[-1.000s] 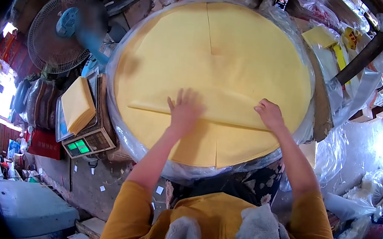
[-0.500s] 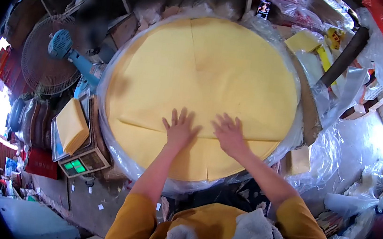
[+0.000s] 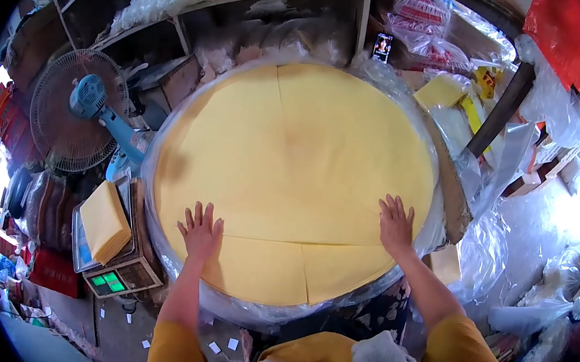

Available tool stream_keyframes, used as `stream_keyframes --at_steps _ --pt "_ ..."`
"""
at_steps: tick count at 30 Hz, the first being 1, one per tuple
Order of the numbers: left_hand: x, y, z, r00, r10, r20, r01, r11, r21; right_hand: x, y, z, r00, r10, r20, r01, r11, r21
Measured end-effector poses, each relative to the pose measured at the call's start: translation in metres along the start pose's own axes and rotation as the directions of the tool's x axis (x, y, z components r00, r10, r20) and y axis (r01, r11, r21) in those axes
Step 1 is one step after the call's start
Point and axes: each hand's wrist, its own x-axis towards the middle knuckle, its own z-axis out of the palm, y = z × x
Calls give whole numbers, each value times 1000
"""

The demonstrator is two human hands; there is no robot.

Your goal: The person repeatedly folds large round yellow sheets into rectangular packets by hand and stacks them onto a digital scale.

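A large round stack of yellow sheets (image 3: 306, 161) lies in front of me, ringed by clear plastic (image 3: 153, 187). My left hand (image 3: 201, 234) rests flat with fingers spread near the lower left edge of the top sheet. On the right side my right hand (image 3: 395, 226) lies on the yellow surface, its fingers extended and a little apart. Neither hand holds anything. A nearly straight crosswise edge runs between the hands, and a short seam goes down from it toward the near rim.
To the left, folded yellow sheets (image 3: 106, 221) sit on a scale (image 3: 123, 278) with a green display, beside a blue fan (image 3: 118, 134). A phone (image 3: 382, 48) stands behind the round stack. Plastic bags and a dark post (image 3: 502, 109) are at the right.
The hands have moved apart, left hand to the left and right hand to the right. The raised fold in the top sheet now lies flatter. The view has tilted upward, showing more shelving.
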Motion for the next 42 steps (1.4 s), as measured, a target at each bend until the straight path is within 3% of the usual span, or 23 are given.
stream_keyframes --at_steps 7,9,11,13,15,18,19,21,24,27,29,33,35,36,38,40,42 --pt "-6 2 -3 998 41 -53 -41 999 -10 -3 -6 -11 1000 -3 -7 3 1000 26" --pt "-9 -1 3 989 73 -127 -74 997 -4 -9 -2 2 999 -4 52 12 989 -145" --pt "-7 -3 12 961 79 -265 -99 993 -64 -8 13 35 997 -61 -38 49 960 -276" --pt "-7 -7 18 960 45 -276 -89 985 -147 -11 7 18 997 -43 -61 45 998 32" --pt "-30 19 -45 994 19 -106 -25 998 -52 -11 0 6 999 -19 -47 22 997 67" --pt "-33 18 -35 984 30 -177 -38 998 -42 -19 -2 3 991 -66 -115 59 996 -64" --pt "-37 15 -31 982 34 -186 -42 998 -36 -12 2 8 998 -18 -59 24 993 112" --pt "-35 17 -30 975 47 -217 -54 998 -24 -13 4 9 996 -23 -88 34 991 127" --pt "-35 15 -38 995 15 -98 -23 996 -83 -10 -1 4 997 -9 -80 20 990 140" --pt "-14 0 5 966 17 -256 -74 974 -215 -11 0 4 998 1 -69 7 993 116" --pt "-8 -6 20 962 29 -272 -78 982 -173 -9 4 15 998 6 -58 -1 996 85" --pt "-11 1 1 989 43 -143 -56 995 -89 -8 13 31 1000 -19 -13 18 996 -85" --pt "-8 2 -1 993 47 -107 -55 996 -69 -5 1 4 997 -48 -61 46 998 -36" --pt "-2 8 -2 1000 -22 -13 21 998 -53 -1 0 3 1000 -24 -8 23 999 -28" --pt "12 31 -12 993 -75 93 56 979 195 6 -6 -1 992 34 123 -29 999 -42" --pt "11 62 -13 980 149 -131 -142 988 57 17 -37 -33 984 -40 173 34 999 38" --pt "4 88 0 932 337 -131 -346 937 -48 25 -46 -34 966 -200 164 189 979 81"
